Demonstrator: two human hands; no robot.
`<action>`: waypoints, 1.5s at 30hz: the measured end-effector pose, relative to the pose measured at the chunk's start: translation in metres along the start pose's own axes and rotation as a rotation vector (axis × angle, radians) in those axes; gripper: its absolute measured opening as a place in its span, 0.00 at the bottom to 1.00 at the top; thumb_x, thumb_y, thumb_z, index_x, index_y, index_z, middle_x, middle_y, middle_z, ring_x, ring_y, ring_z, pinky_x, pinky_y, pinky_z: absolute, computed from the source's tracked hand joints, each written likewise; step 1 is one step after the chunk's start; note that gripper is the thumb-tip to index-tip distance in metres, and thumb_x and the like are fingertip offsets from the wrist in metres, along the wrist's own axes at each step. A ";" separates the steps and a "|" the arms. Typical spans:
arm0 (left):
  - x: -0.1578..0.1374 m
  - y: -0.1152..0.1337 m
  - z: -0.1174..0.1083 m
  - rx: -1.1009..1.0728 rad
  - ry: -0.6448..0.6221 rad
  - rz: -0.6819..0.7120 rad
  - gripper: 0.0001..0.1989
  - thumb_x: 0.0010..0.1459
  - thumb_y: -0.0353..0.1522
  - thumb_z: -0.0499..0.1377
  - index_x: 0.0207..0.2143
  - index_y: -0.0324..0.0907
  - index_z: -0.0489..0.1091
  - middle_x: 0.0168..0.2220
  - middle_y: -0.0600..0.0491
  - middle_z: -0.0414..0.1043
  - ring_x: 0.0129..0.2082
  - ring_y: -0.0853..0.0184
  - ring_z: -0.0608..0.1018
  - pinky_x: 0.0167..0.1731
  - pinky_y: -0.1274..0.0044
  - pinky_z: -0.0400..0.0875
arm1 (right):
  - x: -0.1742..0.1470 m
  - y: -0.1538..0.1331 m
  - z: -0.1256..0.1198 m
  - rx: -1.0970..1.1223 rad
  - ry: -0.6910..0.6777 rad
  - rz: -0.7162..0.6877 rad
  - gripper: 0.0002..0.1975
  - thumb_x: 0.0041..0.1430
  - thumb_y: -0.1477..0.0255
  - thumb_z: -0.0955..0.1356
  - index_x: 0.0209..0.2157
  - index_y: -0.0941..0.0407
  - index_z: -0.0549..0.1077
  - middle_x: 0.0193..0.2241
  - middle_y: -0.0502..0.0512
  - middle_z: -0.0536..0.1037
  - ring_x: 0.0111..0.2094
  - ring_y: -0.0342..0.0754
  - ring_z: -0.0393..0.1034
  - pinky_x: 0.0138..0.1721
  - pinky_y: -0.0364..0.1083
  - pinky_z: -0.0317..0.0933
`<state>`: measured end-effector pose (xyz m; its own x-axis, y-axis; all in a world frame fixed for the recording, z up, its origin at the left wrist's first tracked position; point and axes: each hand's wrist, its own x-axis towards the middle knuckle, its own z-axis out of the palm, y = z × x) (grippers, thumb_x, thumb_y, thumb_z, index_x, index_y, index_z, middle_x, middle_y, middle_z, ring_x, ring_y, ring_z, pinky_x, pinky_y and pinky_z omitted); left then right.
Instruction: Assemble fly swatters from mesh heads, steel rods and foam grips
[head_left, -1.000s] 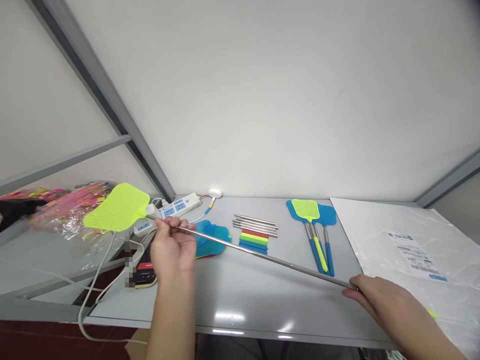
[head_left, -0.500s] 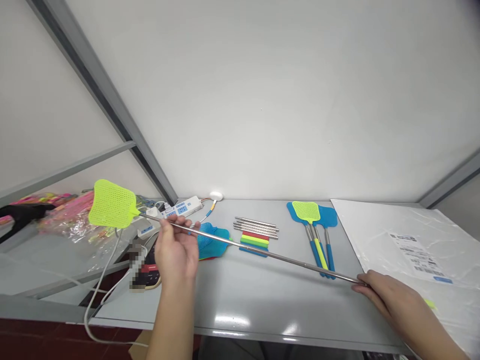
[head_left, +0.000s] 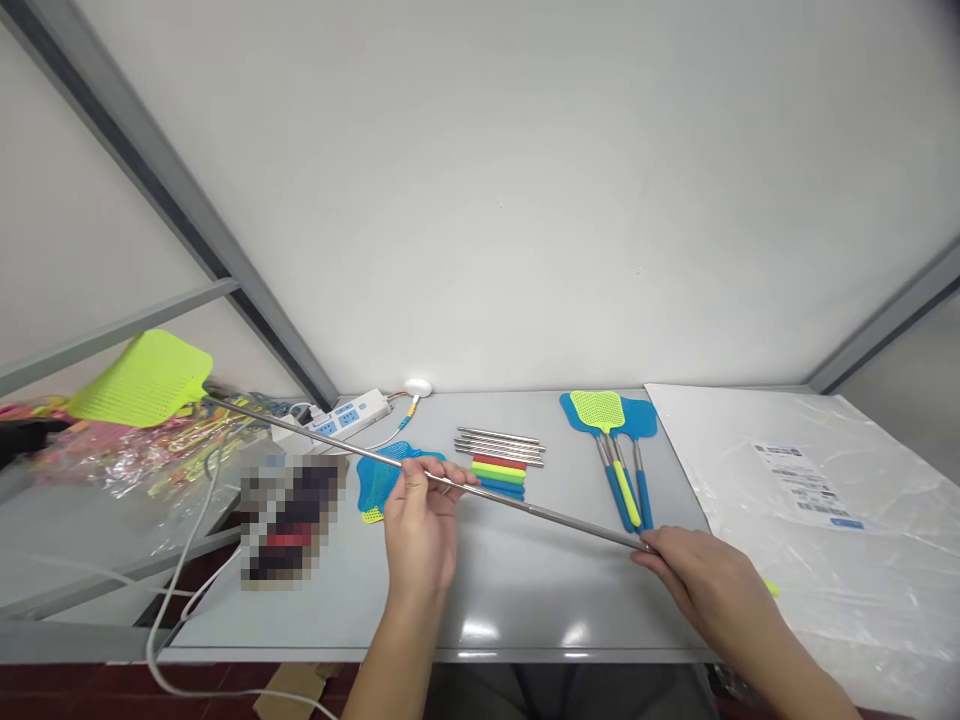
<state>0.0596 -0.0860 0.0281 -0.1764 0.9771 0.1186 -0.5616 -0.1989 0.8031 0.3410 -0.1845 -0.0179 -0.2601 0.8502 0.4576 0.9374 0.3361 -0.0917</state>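
A fly swatter with a yellow-green head [head_left: 146, 380] and a long extended metal rod stretches across the view, its head at the far left. My left hand [head_left: 424, 515] is closed around the rod near its middle, thumb on top. My right hand [head_left: 697, 565] grips the rod's right end, and a bit of yellow-green [head_left: 771, 588] shows beyond that hand. Below the rod lie loose blue swatter heads [head_left: 382, 480], several metal rods [head_left: 499, 445] and a row of coloured handles [head_left: 499, 472]. Swatters with blue heads [head_left: 640, 417] and one yellow-green head [head_left: 598, 409] lie together to the right.
On the grey table [head_left: 555, 600], a white power strip [head_left: 349, 415] with cables stands at the back left. A white plastic package [head_left: 810, 540] covers the right side. Plastic-wrapped colourful goods [head_left: 142, 450] lie at the far left, beside a metal frame post [head_left: 165, 190].
My left hand has slid along the rod towards my right hand. The swatter head has moved left and tilted; the view has shifted slightly.
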 end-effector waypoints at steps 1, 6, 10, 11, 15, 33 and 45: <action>0.002 0.001 0.000 0.004 -0.001 -0.008 0.17 0.60 0.44 0.57 0.28 0.40 0.68 0.25 0.53 0.70 0.29 0.65 0.76 0.38 0.67 0.74 | 0.000 0.002 0.000 0.004 0.009 0.008 0.16 0.68 0.64 0.60 0.35 0.55 0.75 0.29 0.54 0.79 0.29 0.46 0.73 0.31 0.44 0.63; 0.019 0.015 -0.006 -0.020 0.077 0.135 0.16 0.60 0.43 0.58 0.28 0.40 0.68 0.23 0.56 0.68 0.27 0.67 0.75 0.37 0.68 0.75 | 0.002 0.010 -0.002 0.023 0.031 0.078 0.13 0.67 0.64 0.61 0.37 0.55 0.74 0.27 0.53 0.76 0.28 0.46 0.72 0.30 0.43 0.61; 0.029 0.025 -0.009 -0.025 0.091 0.150 0.16 0.59 0.44 0.58 0.29 0.40 0.68 0.24 0.56 0.69 0.28 0.67 0.75 0.39 0.66 0.75 | 0.005 0.002 0.004 0.109 -0.030 0.089 0.13 0.68 0.65 0.59 0.38 0.54 0.73 0.27 0.52 0.76 0.27 0.44 0.71 0.28 0.42 0.60; 0.029 0.024 -0.009 -0.028 0.091 0.136 0.16 0.59 0.44 0.58 0.29 0.40 0.68 0.24 0.56 0.69 0.28 0.67 0.76 0.40 0.66 0.75 | 0.005 0.000 0.006 0.120 -0.037 0.091 0.13 0.68 0.66 0.59 0.39 0.54 0.72 0.27 0.51 0.76 0.27 0.44 0.71 0.28 0.42 0.60; 0.022 0.009 -0.009 -0.048 0.122 0.075 0.16 0.59 0.44 0.59 0.28 0.41 0.66 0.24 0.56 0.71 0.28 0.68 0.77 0.42 0.67 0.74 | 0.005 0.001 0.010 0.096 -0.015 0.074 0.12 0.68 0.67 0.59 0.40 0.54 0.72 0.27 0.51 0.76 0.27 0.43 0.72 0.27 0.41 0.59; -0.045 -0.050 0.047 -0.019 -0.178 -0.269 0.17 0.62 0.45 0.55 0.31 0.41 0.69 0.40 0.44 0.79 0.54 0.55 0.73 0.56 0.61 0.62 | 0.027 -0.044 0.018 0.164 -0.088 0.136 0.13 0.69 0.66 0.55 0.37 0.53 0.68 0.23 0.48 0.76 0.22 0.46 0.73 0.22 0.42 0.53; -0.006 -0.013 0.008 -0.053 -0.190 -0.286 0.22 0.60 0.47 0.56 0.49 0.42 0.71 0.50 0.40 0.73 0.46 0.54 0.78 0.45 0.62 0.71 | 0.017 -0.030 0.013 0.308 -0.177 0.214 0.14 0.68 0.63 0.58 0.31 0.51 0.68 0.23 0.48 0.75 0.23 0.45 0.71 0.24 0.41 0.58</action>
<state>0.0741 -0.0885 0.0213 0.1453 0.9894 0.0037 -0.6090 0.0865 0.7884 0.3055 -0.1752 -0.0189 -0.1277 0.9617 0.2425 0.8687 0.2264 -0.4406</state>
